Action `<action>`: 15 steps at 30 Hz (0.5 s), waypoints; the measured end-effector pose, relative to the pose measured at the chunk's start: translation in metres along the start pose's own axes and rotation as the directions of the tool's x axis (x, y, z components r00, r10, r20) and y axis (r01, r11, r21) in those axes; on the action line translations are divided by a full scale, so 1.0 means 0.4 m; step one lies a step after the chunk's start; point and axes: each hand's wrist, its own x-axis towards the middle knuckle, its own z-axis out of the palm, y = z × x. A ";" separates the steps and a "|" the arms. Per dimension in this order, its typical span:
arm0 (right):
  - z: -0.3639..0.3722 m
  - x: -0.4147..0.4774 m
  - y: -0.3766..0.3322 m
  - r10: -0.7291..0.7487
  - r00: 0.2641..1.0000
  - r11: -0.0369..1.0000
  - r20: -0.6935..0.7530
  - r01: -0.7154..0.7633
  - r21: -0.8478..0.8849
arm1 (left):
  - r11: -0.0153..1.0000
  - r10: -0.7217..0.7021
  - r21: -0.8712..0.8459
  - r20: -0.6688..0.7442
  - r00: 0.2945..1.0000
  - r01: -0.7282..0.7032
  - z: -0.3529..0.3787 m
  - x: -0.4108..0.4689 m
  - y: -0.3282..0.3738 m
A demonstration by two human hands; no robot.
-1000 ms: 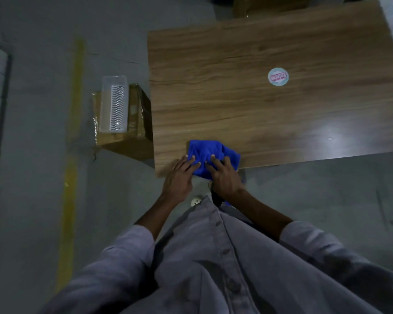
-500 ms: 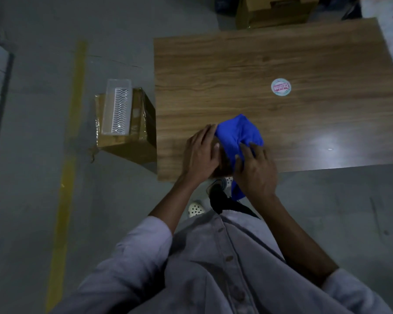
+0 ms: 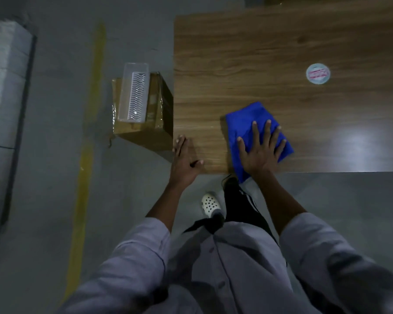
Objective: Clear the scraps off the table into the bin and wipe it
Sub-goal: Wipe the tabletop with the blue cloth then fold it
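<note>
While the blue cloth (image 3: 245, 114) lies flattened on the wooden table (image 3: 259, 53), close to the near edge with one corner drooping over the side, the person's right hand (image 3: 261, 150) presses down on it, palm flat and fingers fanned wide. The left hand (image 3: 184, 162) rests on the table's near left corner, well apart from the cloth. Its fingers lie straight along the left edge, the thumb reaches across the top, and it holds nothing.

Farther back on the tabletop, to the right, sits a round sticker (image 3: 318, 73) with red print too blurred to read. A pale glare (image 3: 359, 141) shines on the wood to the right of the cloth.

Just beside the table's left edge a cardboard box (image 3: 143, 134) stands on the grey floor, with a clear plastic container (image 3: 134, 91) holding a white slotted insert on top of it. A yellow line (image 3: 93, 87) runs along the floor beyond the box. Below the table edge, a white perforated clog (image 3: 210, 203) shows under the person's grey shirt.
</note>
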 end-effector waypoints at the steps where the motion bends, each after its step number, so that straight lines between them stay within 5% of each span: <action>1: 0.010 0.018 -0.035 0.019 1.000 1.000 -0.008 -0.019 0.007 | 0.999 -0.011 -0.040 0.004 1.000 0.011 -0.003 0.002 0.002; 4: 0.048 0.041 -0.162 -0.055 0.998 0.998 -0.020 0.055 -0.027 | 0.950 -0.118 -0.294 -0.009 0.993 0.110 -0.019 0.013 0.009; 7: 0.107 -0.012 -0.256 -0.261 0.964 0.961 0.053 0.265 -0.078 | 0.796 -0.183 -0.589 -0.014 0.983 0.140 -0.032 0.016 0.028; 11: 0.129 -0.162 -0.186 -0.440 0.892 0.890 0.104 0.449 -0.081 | 0.746 -0.228 -0.644 -0.007 0.974 0.170 -0.037 0.008 0.056; 15: 0.082 -0.173 0.038 -0.213 0.977 0.977 -0.010 0.212 -0.024 | 0.773 -0.155 -0.620 0.025 0.988 0.137 -0.031 0.005 0.036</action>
